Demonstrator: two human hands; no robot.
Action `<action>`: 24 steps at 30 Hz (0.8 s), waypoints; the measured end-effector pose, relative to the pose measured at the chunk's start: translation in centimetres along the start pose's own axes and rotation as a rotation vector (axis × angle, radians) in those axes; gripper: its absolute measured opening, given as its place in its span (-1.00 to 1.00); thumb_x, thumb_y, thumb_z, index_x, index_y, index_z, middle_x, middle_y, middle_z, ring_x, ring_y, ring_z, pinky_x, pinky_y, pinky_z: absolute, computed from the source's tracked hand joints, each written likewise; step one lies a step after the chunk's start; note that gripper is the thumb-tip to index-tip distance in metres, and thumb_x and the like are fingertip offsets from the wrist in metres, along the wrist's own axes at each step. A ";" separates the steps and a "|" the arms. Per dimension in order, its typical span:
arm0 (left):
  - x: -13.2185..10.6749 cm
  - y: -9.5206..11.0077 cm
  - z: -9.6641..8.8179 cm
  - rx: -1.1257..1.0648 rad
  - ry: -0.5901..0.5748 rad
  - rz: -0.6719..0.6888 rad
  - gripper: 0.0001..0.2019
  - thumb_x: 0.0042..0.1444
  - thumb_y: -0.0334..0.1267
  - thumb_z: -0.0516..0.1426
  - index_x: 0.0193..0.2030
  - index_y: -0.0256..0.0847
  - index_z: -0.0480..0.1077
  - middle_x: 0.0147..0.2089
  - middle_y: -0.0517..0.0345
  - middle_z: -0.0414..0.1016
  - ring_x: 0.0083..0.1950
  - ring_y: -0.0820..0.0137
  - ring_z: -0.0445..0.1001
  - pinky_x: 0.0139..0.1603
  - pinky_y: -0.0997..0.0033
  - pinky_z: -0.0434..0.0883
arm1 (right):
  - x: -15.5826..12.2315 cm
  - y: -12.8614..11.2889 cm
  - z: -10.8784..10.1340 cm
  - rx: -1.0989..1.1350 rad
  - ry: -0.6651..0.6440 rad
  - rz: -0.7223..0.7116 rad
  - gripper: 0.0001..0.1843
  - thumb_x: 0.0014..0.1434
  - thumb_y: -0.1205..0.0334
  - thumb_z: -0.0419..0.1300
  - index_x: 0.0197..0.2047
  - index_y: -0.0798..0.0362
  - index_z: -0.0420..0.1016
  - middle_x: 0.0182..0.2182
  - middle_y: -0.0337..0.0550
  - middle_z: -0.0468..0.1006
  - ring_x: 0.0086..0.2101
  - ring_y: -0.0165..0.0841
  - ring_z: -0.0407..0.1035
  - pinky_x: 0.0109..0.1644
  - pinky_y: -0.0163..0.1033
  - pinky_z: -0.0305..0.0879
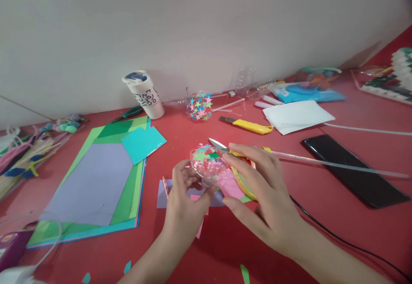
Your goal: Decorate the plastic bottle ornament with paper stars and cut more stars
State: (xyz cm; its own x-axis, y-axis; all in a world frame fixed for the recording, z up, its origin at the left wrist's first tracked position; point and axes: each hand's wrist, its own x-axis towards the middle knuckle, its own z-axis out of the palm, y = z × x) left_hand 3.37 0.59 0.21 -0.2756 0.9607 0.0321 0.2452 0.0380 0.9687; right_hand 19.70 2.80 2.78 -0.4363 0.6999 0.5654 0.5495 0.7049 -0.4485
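Observation:
My left hand (185,200) is curled around a small clear plastic dome (206,162) with coloured paper stars stuck on it, held just above the red table (225,241). My right hand (262,193) is beside it, index finger touching a green star on the dome, other fingers spread. Yellow-handled scissors (240,170) lie under the right hand with the blades pointing left behind the dome. Pink and purple paper scraps (230,185) lie beneath both hands.
A stack of coloured paper sheets (96,185) lies at left, pipe cleaners (22,157) at far left. At the back stand a paper cup (144,94), a star-covered ball (199,106), a yellow utility knife (249,125), white sheets (298,115). A black phone (354,170) and a clear rod (337,163) are at right.

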 end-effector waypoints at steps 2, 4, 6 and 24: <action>-0.1 0.1 0.1 -0.041 0.027 -0.044 -0.50 -0.08 -0.37 0.22 0.00 -0.11 0.13 -0.13 0.13 0.43 -0.19 0.37 0.50 -0.18 0.32 0.43 | -0.1 -0.1 0.0 -0.052 0.119 -0.005 -0.64 0.15 0.30 0.12 0.04 -0.04 0.27 0.05 0.02 0.26 0.05 -0.05 0.18 0.13 0.13 0.10; -0.1 0.3 0.2 -0.100 0.032 -0.085 -0.48 -0.09 -0.36 0.22 0.00 -0.10 0.11 -0.10 0.12 0.41 -0.25 0.40 0.51 -0.24 0.33 0.45 | -0.2 -0.3 0.0 -0.103 0.187 -0.031 -0.74 0.10 0.38 0.17 -0.13 -0.06 0.34 -0.06 -0.02 0.30 0.00 -0.07 0.21 0.14 0.13 0.09; -0.1 0.4 0.4 -0.159 0.020 -0.103 -0.48 -0.09 -0.36 0.23 -0.01 -0.10 0.09 -0.12 0.15 0.41 -0.32 0.44 0.51 -0.28 0.34 0.47 | -0.2 -0.5 0.3 -0.125 0.165 -0.053 -0.77 0.08 0.41 0.19 -0.20 -0.07 0.37 -0.08 -0.04 0.31 0.01 -0.06 0.19 0.14 0.14 0.09; -1.1 -0.8 0.9 -0.285 0.193 0.012 -0.34 -0.18 -0.41 0.26 0.05 -0.03 0.04 0.08 -0.01 0.32 0.01 0.29 0.48 -0.10 0.32 0.49 | -0.6 -1.5 1.8 -0.077 0.181 -0.053 -0.77 0.06 0.45 0.22 -0.22 -0.04 0.40 0.03 -0.10 0.27 0.08 -0.12 0.12 0.21 0.13 0.04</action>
State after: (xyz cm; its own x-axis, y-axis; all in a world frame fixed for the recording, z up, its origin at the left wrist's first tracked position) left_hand 4.35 -0.22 -0.84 -0.4519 0.8898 0.0637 -0.0122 -0.0775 0.9969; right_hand 17.82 1.54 1.86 -0.3348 0.6247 0.7054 0.5847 0.7248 -0.3644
